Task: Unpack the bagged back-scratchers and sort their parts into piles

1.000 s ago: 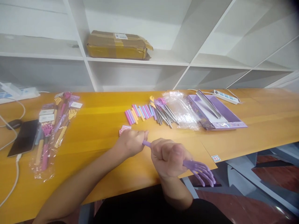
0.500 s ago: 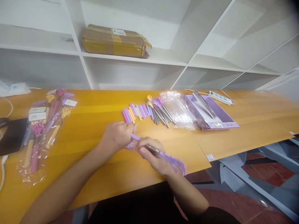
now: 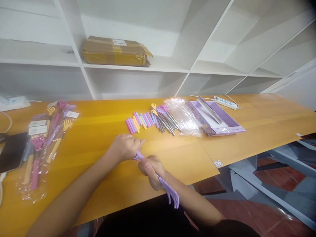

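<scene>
My left hand (image 3: pixel 125 147) is closed round the handle end of a purple hand-shaped back scratcher (image 3: pixel 170 192), low over the orange table (image 3: pixel 98 131). My right hand (image 3: pixel 151 171) grips its shaft just beside the left one. The claw head points down past the table's front edge. Beyond my hands lies a row of pastel handle sleeves (image 3: pixel 139 120), and right of them a bundle of metal-shafted scratchers (image 3: pixel 165 118).
Bagged scratchers (image 3: pixel 41 141) lie at the left by a dark phone (image 3: pixel 11 151). Empty clear bags (image 3: pixel 185 115), a purple box (image 3: pixel 217 118) and a power strip (image 3: pixel 225 102) sit at the right. A brown parcel (image 3: pixel 115 52) rests on the white shelving behind.
My right hand has slid along the shaft toward my left hand. The scratcher looks shorter and its claw head now hangs lower and nearer to me.
</scene>
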`<state>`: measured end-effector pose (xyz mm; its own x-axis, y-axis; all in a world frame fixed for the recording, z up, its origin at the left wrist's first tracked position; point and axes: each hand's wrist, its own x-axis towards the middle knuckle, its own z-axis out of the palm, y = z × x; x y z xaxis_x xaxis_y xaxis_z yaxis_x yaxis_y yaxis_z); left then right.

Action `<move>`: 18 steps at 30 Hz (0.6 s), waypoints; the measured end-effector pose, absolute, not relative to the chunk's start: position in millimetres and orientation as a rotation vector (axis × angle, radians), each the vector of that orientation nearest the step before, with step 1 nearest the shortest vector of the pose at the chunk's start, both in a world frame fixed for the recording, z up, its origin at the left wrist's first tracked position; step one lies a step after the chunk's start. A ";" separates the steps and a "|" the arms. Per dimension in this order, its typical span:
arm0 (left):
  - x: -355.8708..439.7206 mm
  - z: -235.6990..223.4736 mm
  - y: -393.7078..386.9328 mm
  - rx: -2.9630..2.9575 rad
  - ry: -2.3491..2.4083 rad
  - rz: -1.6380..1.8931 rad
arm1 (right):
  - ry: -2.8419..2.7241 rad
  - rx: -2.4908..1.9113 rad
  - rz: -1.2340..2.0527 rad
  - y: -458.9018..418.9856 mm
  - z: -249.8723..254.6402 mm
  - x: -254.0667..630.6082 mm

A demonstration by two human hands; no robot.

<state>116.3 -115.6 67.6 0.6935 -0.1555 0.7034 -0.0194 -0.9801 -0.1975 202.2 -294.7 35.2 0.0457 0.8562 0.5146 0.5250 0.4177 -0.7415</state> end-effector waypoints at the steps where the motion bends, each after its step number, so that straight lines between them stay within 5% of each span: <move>1: 117.3 67.9 -115.1 -2.680 0.194 -1.204 | -1.606 -1.239 0.347 -297.1 33.1 200.1; 18: 130.9 57.5 -126.3 -2.609 0.428 -1.275 | -1.640 -1.231 0.178 -332.4 31.7 198.6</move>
